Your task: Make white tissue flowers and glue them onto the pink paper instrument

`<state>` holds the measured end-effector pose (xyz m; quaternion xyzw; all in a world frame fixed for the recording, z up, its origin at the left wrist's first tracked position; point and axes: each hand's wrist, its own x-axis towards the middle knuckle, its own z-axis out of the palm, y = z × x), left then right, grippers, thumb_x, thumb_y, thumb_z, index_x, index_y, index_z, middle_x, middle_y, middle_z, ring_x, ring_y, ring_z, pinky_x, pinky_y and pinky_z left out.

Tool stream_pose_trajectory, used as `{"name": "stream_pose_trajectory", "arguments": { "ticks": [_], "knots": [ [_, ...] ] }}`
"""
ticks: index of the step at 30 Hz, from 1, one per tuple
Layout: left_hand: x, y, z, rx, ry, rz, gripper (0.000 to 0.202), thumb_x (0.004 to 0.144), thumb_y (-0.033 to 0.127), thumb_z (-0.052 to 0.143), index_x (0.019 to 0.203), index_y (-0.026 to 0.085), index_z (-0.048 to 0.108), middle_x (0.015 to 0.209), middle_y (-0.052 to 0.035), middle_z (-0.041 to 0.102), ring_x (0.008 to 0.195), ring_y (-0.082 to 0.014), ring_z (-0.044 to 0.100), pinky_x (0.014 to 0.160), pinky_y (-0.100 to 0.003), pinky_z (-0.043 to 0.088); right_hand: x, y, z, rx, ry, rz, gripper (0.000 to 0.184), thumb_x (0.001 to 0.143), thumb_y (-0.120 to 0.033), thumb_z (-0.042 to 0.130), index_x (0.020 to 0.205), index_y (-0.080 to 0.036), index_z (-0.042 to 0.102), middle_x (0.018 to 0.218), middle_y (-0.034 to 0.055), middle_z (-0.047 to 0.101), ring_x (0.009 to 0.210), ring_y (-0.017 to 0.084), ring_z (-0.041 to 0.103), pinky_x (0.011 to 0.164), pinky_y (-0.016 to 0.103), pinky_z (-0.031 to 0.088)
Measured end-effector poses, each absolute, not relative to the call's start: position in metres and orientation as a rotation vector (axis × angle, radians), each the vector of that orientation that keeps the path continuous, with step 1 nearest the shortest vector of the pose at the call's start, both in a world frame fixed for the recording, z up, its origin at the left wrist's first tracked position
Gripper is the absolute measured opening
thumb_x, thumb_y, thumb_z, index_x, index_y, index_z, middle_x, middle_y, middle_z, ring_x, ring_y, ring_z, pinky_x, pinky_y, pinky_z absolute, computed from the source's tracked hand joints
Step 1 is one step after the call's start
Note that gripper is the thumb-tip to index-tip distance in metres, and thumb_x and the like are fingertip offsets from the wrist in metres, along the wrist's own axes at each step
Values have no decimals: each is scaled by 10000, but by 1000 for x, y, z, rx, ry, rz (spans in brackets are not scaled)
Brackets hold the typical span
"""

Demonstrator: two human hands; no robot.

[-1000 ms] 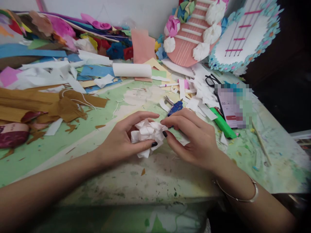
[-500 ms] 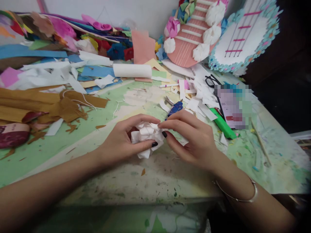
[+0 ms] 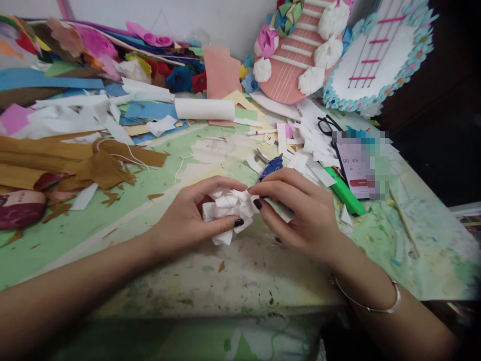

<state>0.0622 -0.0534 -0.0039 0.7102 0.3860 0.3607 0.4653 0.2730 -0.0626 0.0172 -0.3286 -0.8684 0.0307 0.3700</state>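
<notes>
A white paper flower (image 3: 227, 204) with crumpled, layered petals is gripped by my left hand (image 3: 188, 213), its thumb across the front and its fingers behind. My right hand (image 3: 304, 213) pinches a petal at the flower's right side between thumb and forefinger. Both hands are just above the table's front part. Beyond my right hand lie scissors (image 3: 271, 166) with blue-wrapped handles, partly hidden by the fingers. White paper strips (image 3: 311, 143) are strewn behind them.
A green-wrapped tool (image 3: 347, 193), a phone (image 3: 355, 165) and a thin stick (image 3: 404, 223) lie on the right. Brown crepe paper (image 3: 75, 160) and a maroon object (image 3: 22, 208) are at the left. A white roll (image 3: 205, 109) and two decorated guitar shapes (image 3: 291, 60) stand farther back.
My right hand has shifted slightly to the right, drawing a petal outward at the flower's right side. My left hand holds the flower in the same place.
</notes>
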Motion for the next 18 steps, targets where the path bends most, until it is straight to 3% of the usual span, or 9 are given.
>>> {"name": "stream_pose_trajectory", "arguments": {
  "ticks": [9,12,15,18],
  "knots": [
    [63,-53,-2,1646,991,851,380,752,291,751,1110,229,641,981,-22,659,734,-128,596,599,-203,475,275,-61,21,-923,-2143,235,48,850,-176,598,831,-169,641,785,40,622,738,126,578,658,265,470],
    [63,-52,-4,1599,1004,849,404,744,304,758,1116,222,625,983,-26,652,743,-134,597,600,-206,477,275,-59,21,-988,-2123,213,110,850,-189,590,741,-173,597,710,17,584,685,120,549,619,257,433],
    [62,-49,-7,1585,1066,869,393,731,287,762,1080,200,604,970,-26,635,731,-126,577,591,-201,462,281,-52,21,-1252,-2084,96,186,854,-206,572,673,-180,537,660,6,559,635,124,517,592,269,381],
    [61,-46,-11,1560,1098,900,385,727,270,757,1057,184,578,946,-22,615,713,-117,558,588,-203,448,292,-45,18,-1653,-2106,-40,216,864,-350,590,742,-175,555,725,45,608,655,167,538,589,298,349]
  ]
}}
